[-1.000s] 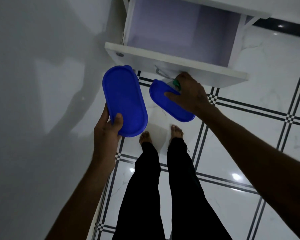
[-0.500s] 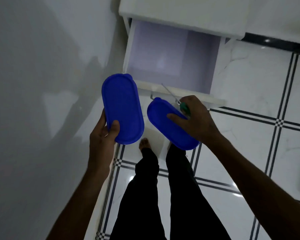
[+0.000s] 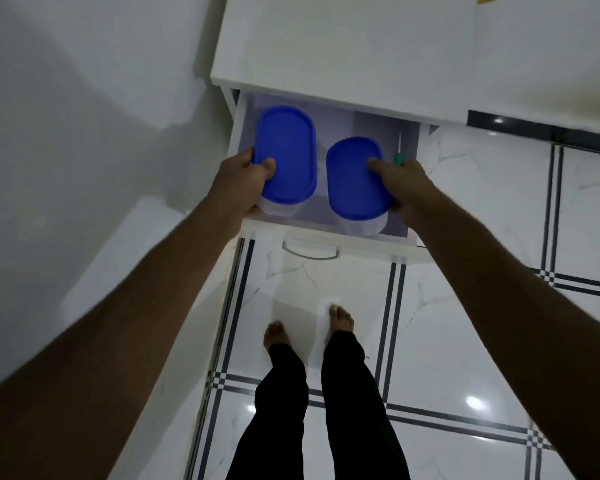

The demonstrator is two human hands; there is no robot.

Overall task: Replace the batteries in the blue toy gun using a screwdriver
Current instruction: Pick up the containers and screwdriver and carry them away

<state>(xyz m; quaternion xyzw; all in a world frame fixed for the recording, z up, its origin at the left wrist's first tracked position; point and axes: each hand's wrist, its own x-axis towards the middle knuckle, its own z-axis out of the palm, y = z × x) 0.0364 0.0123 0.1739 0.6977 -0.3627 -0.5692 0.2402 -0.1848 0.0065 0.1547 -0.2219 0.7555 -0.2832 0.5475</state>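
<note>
Grasping lidded tubs, left hand (image 3: 238, 183), right hand (image 3: 404, 187); right's screwdriver (image 3: 400, 150) points away.

One head-worn wide-angle camera looked steeply down from standing height, facing forward over both outstretched arms toward an open drawer (image 3: 326, 237) close ahead, with the tiled floor (image 3: 465, 341) farther below.

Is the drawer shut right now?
No, the drawer is pulled out, and the left hand and right hand each hold a blue-lidded container inside it.
</note>
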